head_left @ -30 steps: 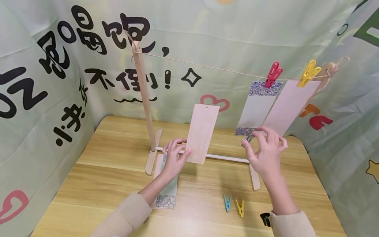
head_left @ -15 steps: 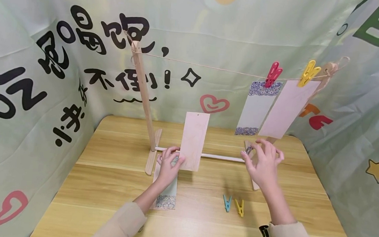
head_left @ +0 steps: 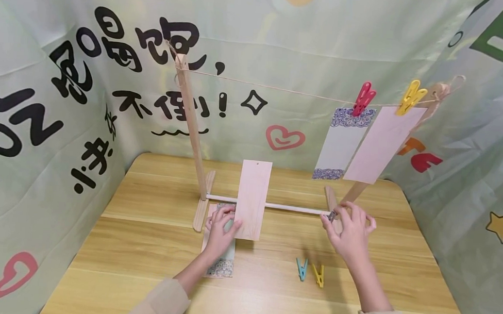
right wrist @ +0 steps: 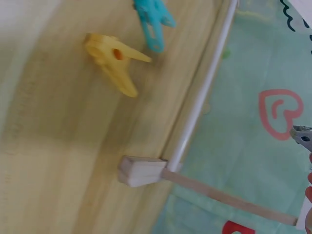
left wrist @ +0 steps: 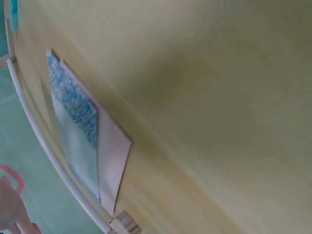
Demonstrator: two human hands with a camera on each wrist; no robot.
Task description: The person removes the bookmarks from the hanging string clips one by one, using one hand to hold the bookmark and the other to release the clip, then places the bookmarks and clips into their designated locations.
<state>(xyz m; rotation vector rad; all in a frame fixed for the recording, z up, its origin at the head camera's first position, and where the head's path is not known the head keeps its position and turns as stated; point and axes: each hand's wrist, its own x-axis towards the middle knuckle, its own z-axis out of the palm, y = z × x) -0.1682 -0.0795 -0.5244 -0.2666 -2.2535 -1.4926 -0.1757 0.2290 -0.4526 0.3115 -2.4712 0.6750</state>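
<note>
My left hand (head_left: 220, 229) pinches the lower left edge of a pale pink card (head_left: 253, 198) with a small hole at its top, held upright above the table. In my right hand (head_left: 351, 234), thumb and fingertips pinch a grey clothespin (head_left: 331, 216), whose tip shows in the right wrist view (right wrist: 303, 136). Beneath the left hand lies a blue-patterned card (head_left: 222, 268), overlapping a pink card (left wrist: 111, 156) in the left wrist view. A blue clothespin (head_left: 301, 269) and a yellow clothespin (head_left: 319, 276) lie between the hands, nearer the table's front.
A wooden stand has a left post (head_left: 192, 133), a white crossbar (head_left: 296, 209) and a string (head_left: 274, 87) along its top. At the right, a red clothespin (head_left: 363, 99) and a yellow clothespin (head_left: 411, 97) hold hanging cards. Printed cloth surrounds the table.
My left hand has come down and to the left with the pink card. My right hand has lowered too, with the grey clothespin still pinched, away from the hanging cards.
</note>
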